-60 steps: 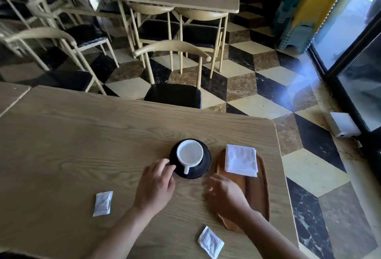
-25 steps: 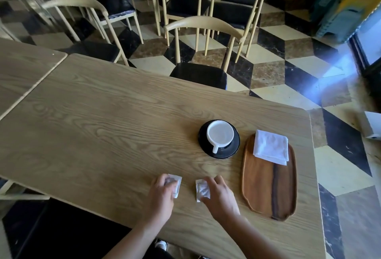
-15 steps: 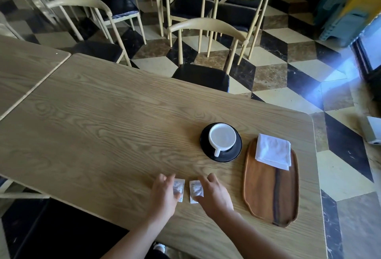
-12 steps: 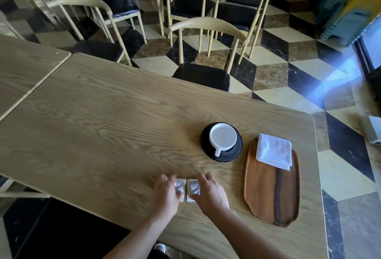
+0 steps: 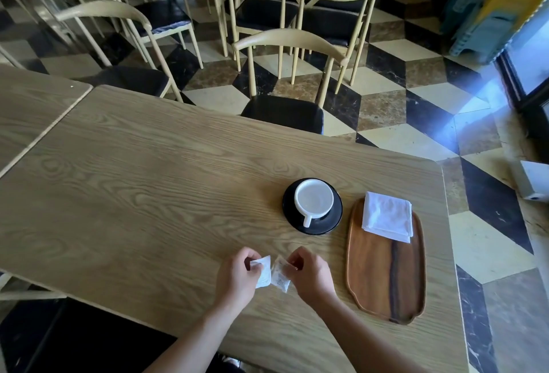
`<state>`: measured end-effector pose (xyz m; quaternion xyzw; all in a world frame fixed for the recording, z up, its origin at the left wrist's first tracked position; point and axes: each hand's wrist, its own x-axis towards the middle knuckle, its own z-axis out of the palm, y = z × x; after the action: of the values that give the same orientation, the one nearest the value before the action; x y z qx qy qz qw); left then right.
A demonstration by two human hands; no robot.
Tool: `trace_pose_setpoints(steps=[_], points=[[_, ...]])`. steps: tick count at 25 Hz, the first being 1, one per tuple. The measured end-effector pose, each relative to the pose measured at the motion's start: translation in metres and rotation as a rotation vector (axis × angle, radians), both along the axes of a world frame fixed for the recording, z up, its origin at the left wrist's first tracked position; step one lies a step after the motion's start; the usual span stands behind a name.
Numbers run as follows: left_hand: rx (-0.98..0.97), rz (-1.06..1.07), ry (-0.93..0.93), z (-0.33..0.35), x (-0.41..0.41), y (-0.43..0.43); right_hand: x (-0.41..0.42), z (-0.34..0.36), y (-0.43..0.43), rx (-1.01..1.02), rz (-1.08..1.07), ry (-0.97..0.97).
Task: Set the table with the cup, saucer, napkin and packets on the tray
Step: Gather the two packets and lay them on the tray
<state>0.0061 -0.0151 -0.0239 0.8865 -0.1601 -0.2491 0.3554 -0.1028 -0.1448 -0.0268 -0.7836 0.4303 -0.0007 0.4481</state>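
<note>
- Packets: left hand [image 5: 237, 279] pinches one crinkled white packet [image 5: 263, 272], right hand [image 5: 309, 277] another [image 5: 280, 275], side by side, near the tray [image 5: 383, 277].
- Oblong wooden tray holds a folded white napkin [image 5: 387, 220]; round white cup [image 5: 313, 200] on glossy black saucer [image 5: 332, 221] stands just beside it on the woodgrain counter [image 5: 148, 194].

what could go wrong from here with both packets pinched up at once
1. Each hand, left hand and right hand, pinches its packet, left packet and right packet, only by a corner, so one could slip onto the table.
2. The white cup on its black saucer stands just left of the wooden tray; a hurried reach could knock it.
3. The napkin overhangs the tray's far end and might get nudged off.
</note>
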Motion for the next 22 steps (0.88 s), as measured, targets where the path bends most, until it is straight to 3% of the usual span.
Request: trace_pose_setpoints(steps=[5,12,22], points=[[-0.075,-0.016,0.015,0.019,-0.005,-0.025,-0.019,0.016,-0.025,-0.004,-0.161,-0.058],[-0.154,-0.193,0.028,0.037,-0.048,-0.095,-0.082,0.030,-0.071,-0.053,-0.459,-0.101],[-0.111,-0.347,0.046,0.014,-0.105,-0.178,-0.151,0.022,-0.138,-0.107,-0.570,0.040]])
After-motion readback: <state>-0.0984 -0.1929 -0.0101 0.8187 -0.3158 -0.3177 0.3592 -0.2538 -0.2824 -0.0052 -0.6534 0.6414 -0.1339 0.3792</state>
